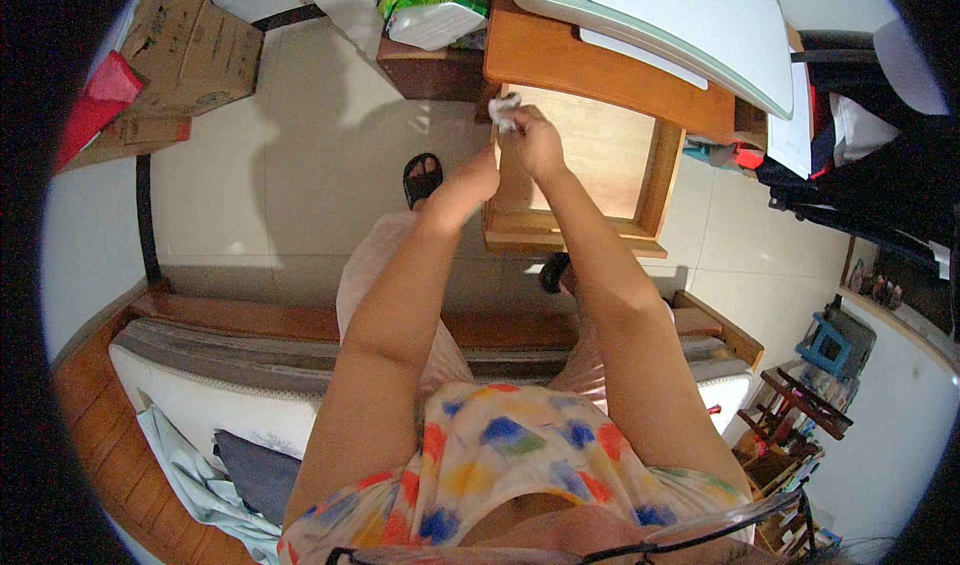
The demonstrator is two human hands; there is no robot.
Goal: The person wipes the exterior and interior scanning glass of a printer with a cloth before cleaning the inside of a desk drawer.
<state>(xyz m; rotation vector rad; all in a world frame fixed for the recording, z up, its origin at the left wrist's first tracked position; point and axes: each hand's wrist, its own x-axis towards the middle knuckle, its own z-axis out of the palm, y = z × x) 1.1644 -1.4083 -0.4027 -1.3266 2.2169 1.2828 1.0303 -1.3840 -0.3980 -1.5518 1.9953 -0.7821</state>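
Observation:
A wooden drawer [649, 182] stands pulled out from under an orange-brown wooden desk [540, 47]. Pale light falls on the drawer's bottom. My right hand [534, 139] is closed on a crumpled white cloth or tissue [504, 107] at the drawer's back left corner. Just left of and below it, my left hand [478, 175] is at the drawer's left side wall; its fingers are mostly hidden behind that side, so its grip cannot be made out.
An HP printer [652, 10] and papers lie on the desk. Cardboard boxes [191, 47] stand at the upper left. A bed with a white mattress [217, 407] is below me. A bag and dark items [847, 167] are at the right.

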